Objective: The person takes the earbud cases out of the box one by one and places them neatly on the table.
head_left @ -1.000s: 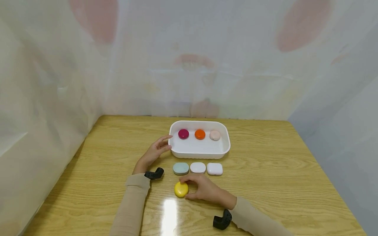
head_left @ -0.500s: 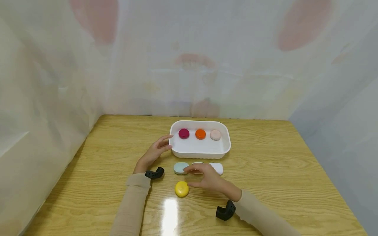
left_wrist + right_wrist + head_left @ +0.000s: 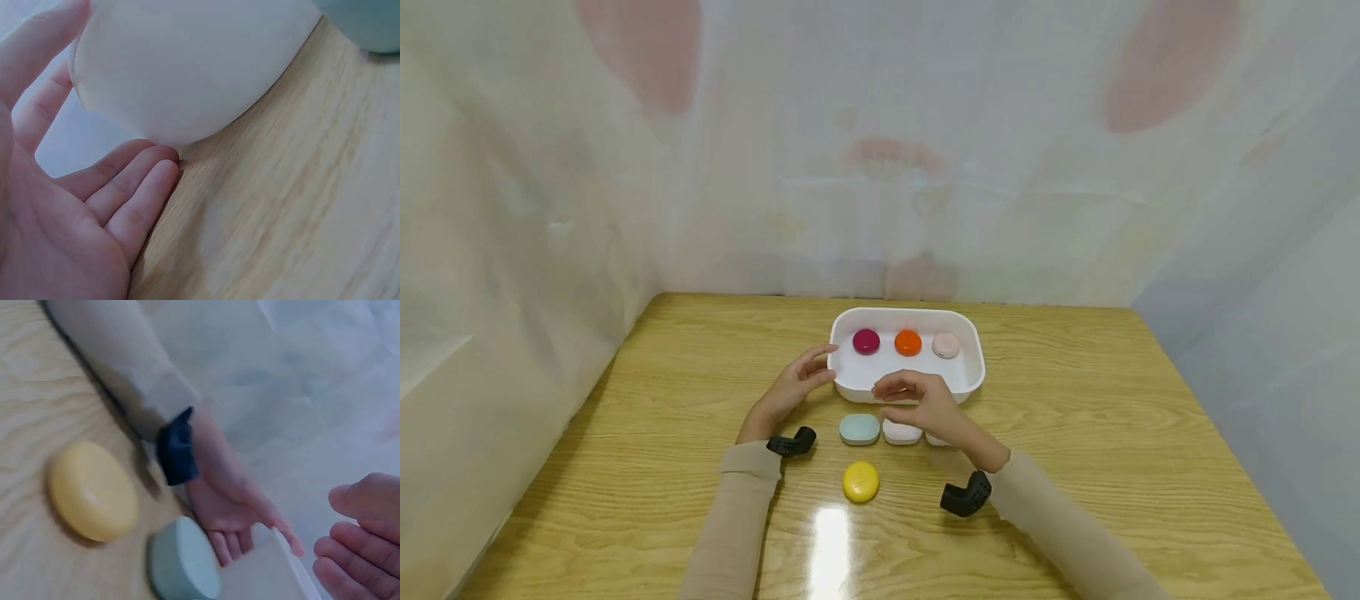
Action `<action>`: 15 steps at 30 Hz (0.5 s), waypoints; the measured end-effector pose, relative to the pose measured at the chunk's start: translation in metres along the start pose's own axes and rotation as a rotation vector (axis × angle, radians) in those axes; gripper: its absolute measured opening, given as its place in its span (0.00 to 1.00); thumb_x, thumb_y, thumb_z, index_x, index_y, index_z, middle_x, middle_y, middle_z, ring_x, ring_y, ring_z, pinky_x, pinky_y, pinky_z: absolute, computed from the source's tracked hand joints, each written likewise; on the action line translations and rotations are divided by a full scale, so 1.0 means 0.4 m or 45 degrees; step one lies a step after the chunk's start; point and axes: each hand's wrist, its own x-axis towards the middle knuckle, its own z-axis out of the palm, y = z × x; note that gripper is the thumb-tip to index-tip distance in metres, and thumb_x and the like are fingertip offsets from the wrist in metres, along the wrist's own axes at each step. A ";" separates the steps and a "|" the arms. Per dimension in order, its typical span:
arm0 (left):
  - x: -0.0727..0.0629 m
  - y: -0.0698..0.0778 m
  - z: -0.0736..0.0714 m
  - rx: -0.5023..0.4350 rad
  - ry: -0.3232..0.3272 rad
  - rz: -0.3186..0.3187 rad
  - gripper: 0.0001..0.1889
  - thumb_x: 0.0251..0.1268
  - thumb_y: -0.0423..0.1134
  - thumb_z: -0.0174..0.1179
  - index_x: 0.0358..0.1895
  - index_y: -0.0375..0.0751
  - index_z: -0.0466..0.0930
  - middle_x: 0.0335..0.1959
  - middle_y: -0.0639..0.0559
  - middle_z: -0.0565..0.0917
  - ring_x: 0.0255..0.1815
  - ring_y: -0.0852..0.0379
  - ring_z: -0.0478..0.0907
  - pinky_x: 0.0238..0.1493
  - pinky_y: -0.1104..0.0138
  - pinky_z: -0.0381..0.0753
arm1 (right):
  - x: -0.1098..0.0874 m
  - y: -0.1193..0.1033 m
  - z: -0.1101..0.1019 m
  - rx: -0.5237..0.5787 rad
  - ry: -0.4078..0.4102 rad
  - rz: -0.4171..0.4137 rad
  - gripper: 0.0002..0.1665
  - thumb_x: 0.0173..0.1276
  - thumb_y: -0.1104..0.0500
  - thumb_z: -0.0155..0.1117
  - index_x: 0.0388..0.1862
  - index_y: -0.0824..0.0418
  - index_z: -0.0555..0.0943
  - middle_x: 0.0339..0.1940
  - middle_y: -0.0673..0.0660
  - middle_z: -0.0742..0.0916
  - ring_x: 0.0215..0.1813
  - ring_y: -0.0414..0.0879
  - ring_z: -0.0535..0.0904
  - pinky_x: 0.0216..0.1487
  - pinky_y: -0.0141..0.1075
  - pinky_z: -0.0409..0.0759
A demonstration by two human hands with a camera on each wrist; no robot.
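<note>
My left hand (image 3: 784,393) touches the left end of a white oblong tray (image 3: 859,373) with relaxed, extended fingers. In the left wrist view its fingertips (image 3: 165,153) lie right at the tray's lower wall. My right hand (image 3: 928,404) hovers over the tray's front edge with loosely bent fingers, holding nothing. Inside the tray sit a magenta round case (image 3: 866,342), an orange one (image 3: 907,342) and a pale pink one (image 3: 946,346). In front of it are a pale green oval case (image 3: 859,429) and a white oval case (image 3: 901,432). A glossy round yellow case (image 3: 861,482) lies nearest me.
A white rounded case (image 3: 936,441) at the right of the row is mostly hidden behind my right hand. Everything stands on a wood-grain table (image 3: 1075,400). A pale hanging sheet (image 3: 1030,225) encloses its back and sides.
My right hand has let go of the yellow case and moved forward, past the row of oval cases, to the tray's front. The left hand stays at the tray's left end.
</note>
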 end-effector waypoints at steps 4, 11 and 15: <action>0.001 -0.001 0.000 0.010 -0.004 0.012 0.28 0.70 0.44 0.56 0.71 0.50 0.62 0.71 0.36 0.67 0.72 0.40 0.65 0.73 0.47 0.63 | 0.034 0.005 -0.014 -0.006 0.060 0.029 0.17 0.58 0.72 0.68 0.47 0.73 0.80 0.45 0.71 0.86 0.48 0.63 0.84 0.53 0.49 0.83; 0.002 0.001 0.001 0.010 -0.003 0.010 0.27 0.70 0.43 0.56 0.71 0.51 0.63 0.71 0.37 0.67 0.72 0.40 0.65 0.73 0.47 0.63 | 0.087 0.015 -0.030 -0.046 0.103 0.043 0.17 0.57 0.71 0.69 0.47 0.75 0.80 0.44 0.72 0.86 0.47 0.64 0.84 0.53 0.50 0.83; 0.001 0.001 0.000 0.019 -0.006 0.010 0.28 0.70 0.45 0.57 0.71 0.52 0.63 0.71 0.37 0.67 0.72 0.40 0.65 0.73 0.47 0.63 | 0.111 0.023 -0.034 -0.069 0.121 0.059 0.18 0.57 0.71 0.69 0.48 0.75 0.80 0.44 0.72 0.86 0.47 0.63 0.84 0.53 0.49 0.83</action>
